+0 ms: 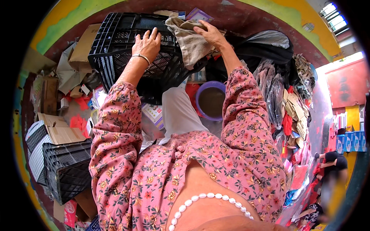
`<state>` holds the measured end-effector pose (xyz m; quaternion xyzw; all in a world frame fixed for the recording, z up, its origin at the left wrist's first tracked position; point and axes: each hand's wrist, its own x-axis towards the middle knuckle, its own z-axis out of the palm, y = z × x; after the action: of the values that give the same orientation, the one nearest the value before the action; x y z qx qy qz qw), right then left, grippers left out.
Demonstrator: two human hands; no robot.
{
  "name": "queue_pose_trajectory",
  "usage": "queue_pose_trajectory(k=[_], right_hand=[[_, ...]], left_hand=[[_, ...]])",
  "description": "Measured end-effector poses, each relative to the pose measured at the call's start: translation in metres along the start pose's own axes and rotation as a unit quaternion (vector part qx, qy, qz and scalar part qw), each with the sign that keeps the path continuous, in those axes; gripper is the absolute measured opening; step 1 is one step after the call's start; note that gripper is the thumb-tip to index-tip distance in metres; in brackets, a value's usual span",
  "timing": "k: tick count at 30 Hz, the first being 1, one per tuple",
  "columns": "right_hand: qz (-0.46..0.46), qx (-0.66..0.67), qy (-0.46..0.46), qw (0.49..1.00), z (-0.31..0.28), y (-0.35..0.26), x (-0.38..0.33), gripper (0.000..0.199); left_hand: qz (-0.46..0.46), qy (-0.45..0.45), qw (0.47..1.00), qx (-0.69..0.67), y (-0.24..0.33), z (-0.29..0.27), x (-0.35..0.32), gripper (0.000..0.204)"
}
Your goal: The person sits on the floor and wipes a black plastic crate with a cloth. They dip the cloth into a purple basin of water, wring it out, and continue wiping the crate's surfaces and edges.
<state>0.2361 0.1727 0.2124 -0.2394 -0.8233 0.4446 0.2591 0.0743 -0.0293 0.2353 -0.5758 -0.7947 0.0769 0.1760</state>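
Note:
A black plastic crate (121,36) with lattice walls lies tipped in front of me. My left hand (146,46) rests on its side, fingers spread and nothing in them. At the crate's right edge hangs a grey-brown cloth (190,44), which looks damp and creased. My right hand (210,34) is at the cloth's upper right edge, its fingers bent over the fabric and gripping it. Below the right forearm stands a purple basin (198,101) holding murky brown water.
Cardboard boxes (83,48) and red scraps lie to the left, with a second black crate (69,163) nearer me. Bundled plastic bags (271,92) and flattened cardboard (296,113) pile up at the right. Another person (335,163) is at the far right.

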Motion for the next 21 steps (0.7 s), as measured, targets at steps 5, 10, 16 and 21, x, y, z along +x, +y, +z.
queue_pose_trajectory(k=[5,10,16,21], right_hand=[[-0.086,-0.315,0.024,0.945,0.029,0.009,-0.008,0.067],[-0.227,-0.326,0.099,0.912,0.034,-0.013,-0.046,0.023],[-0.151,-0.269,0.062,0.949,-0.002,-0.018,-0.093,0.027],[0.043,-0.203,0.224,0.952,-0.055,0.0,-0.064,0.039]], left_hand=[[0.016,0.033,0.999,0.007,-0.005,0.003,0.001,0.039],[0.008,0.027,1.0,0.005,-0.006,0.004,0.001,0.038],[0.01,0.044,0.999,0.006,0.001,0.008,-0.003,0.039],[-0.001,0.021,1.0,0.017,0.002,0.003,-0.007,0.041]])
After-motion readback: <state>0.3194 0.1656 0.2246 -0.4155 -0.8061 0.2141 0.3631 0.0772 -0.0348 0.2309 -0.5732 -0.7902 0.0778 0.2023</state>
